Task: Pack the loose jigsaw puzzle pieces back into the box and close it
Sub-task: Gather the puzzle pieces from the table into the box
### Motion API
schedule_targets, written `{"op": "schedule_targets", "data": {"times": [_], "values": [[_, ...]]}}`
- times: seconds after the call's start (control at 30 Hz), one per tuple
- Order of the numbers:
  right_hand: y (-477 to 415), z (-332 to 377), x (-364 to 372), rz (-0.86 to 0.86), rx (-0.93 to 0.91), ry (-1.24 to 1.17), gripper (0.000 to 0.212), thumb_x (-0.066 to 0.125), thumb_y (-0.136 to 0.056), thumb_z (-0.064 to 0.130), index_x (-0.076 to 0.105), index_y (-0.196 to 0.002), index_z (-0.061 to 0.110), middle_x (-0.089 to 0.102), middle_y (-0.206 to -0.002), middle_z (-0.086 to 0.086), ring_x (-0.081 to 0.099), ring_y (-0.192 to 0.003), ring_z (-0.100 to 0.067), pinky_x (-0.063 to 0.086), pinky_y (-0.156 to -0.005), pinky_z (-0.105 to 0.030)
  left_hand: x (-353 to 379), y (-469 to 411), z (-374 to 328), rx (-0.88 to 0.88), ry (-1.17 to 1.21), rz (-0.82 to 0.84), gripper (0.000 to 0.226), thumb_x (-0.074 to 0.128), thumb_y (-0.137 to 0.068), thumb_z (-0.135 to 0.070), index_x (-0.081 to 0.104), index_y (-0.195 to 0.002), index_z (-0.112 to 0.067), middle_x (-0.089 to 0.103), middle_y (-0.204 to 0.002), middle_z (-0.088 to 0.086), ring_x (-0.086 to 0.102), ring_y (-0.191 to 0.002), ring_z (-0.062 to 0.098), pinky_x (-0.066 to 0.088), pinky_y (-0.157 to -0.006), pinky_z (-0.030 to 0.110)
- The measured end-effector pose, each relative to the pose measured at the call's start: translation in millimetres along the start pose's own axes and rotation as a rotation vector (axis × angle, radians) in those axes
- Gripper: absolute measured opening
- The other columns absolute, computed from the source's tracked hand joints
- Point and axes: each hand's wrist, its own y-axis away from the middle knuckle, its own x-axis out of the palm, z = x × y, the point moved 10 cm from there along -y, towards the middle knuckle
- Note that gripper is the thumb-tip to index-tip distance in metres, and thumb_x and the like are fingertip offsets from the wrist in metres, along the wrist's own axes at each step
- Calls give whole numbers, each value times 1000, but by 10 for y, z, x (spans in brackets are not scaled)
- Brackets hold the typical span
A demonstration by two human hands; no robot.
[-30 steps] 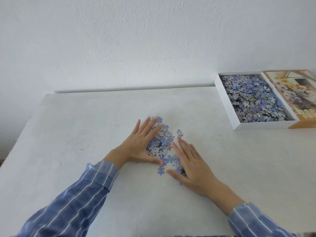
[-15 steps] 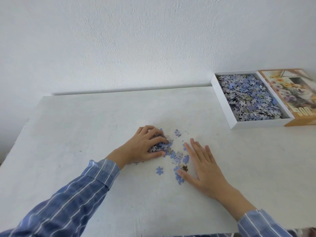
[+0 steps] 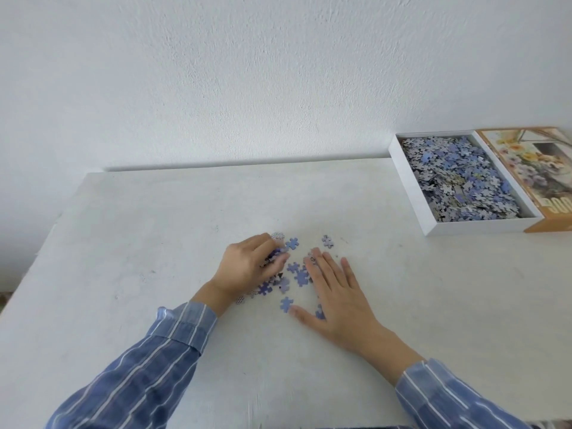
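White table [image 3: 154,243] against textured white wall [image 3: 247,72]

A white table [image 3: 139,243] fills the lower half of the view, its matt top faintly mottled and scuffed. A small dark speck [image 3: 151,271] lies on it toward 9 o'clock from the middle. A faint greyish smudge [image 3: 117,296] sits a little further out, toward 8 o'clock. Behind the table, from 9 through 12 to 3 o'clock, rises a white wall [image 3: 247,72] with a rough, stippled plaster finish. A thin dark shadow line [image 3: 247,166] runs along the table's far edge, just below the wall. At the far 9 o'clock edge, beyond the table's left side, a brownish sliver of floor [image 3: 2,297] shows, too small to make out further.
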Motion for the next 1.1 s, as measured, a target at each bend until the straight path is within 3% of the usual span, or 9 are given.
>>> {"op": "schedule_targets", "data": {"times": [0.1,0.23,0.33,0.43,0.5,0.6,0.67,0.87,1.1], "values": [[-191,151,0,34,-28,-9,93,22,-90,82,-12,-157,27,-25,-163,0,-24,-150,-18,-10,-122,-47,-246,95,285,-281,100,-133,34,52,-99,-37,64,-85,-9,57,-75,-12,51,-58,4,43,-47,20],[-442,382,66,81,-85,-4,98,29,-83,89,-15,-155,40,-34,-160,0,-28,-148,-27,-14,-121,-51,-347,320,569,-492,164,-123,32,55,-96,-39,64,-87,-9,65,-72,-2,63,-63,16,51,-55,35],[-617,570,97,76,-145,30,97,33,-79,92,-15,-152,49,-35,-159,-1,-25,-148,-35,-13,-119,-57,-402,420,652,-629,232,-143,37,55,-96,-40,62,-85,-6,65,-72,2,62,-65,14,50,-59,27],[-736,727,121,79,-205,47,85,32,-82,88,-8,-150,57,-24,-164,-1,-21,-149,-37,-13,-118,-60,-425,501,777,-803,279,-194,32,56,-96,-34,58,-81,-5,66,-72,2,60,-66,8,44,-58,15],[-770,801,120,51,-259,39,70,30,-88,82,10,-150,57,2,-168,-1,-7,-152,-37,-5,-119,-60,-403,546,835,-866,281,-194,31,57,-97,-29,56,-81,-3,67,-73,0,61,-65,3,43,-57,12],[-750,868,-47,-162,-347,-12,45,45,-95,63,55,-130,38,52,-139,-1,41,-130,-32,35,-106,-51,-371,555,849,-865,276,-176,34,57,-97,-31,55,-80,-2,64,-68,3,56,-60,13,43,-54,21],[-718,875,-184,-329,-383,-30,32,56,-93,51,64,-106,24,60,-112,1,52,-101,-26,44,-82,-43,-357,542,837,-834,266,-159,39,56,-96,-39,54,-78,-5,59,-63,-3,51,-56,14,41,-52,21],[-648,864,-352,-538,-427,-31,25,65,-87,31,56,-70,16,56,-75,2,47,-57,-16,37,-43,-29,-302,483,745,-688,189,-116,41,51,-91,-49,54,-76,-11,60,-64,0,52,-56,18,45,-53,37],[-581,659,-602,-639,-452,-94,31,65,-84,15,48,-58,15,42,-52,4,34,-42,-14,28,-36,-24,-277,409,631,-543,76,-65,37,52,-94,-45,58,-78,-12,57,-62,-3,52,-53,18,45,-46,40]]}}
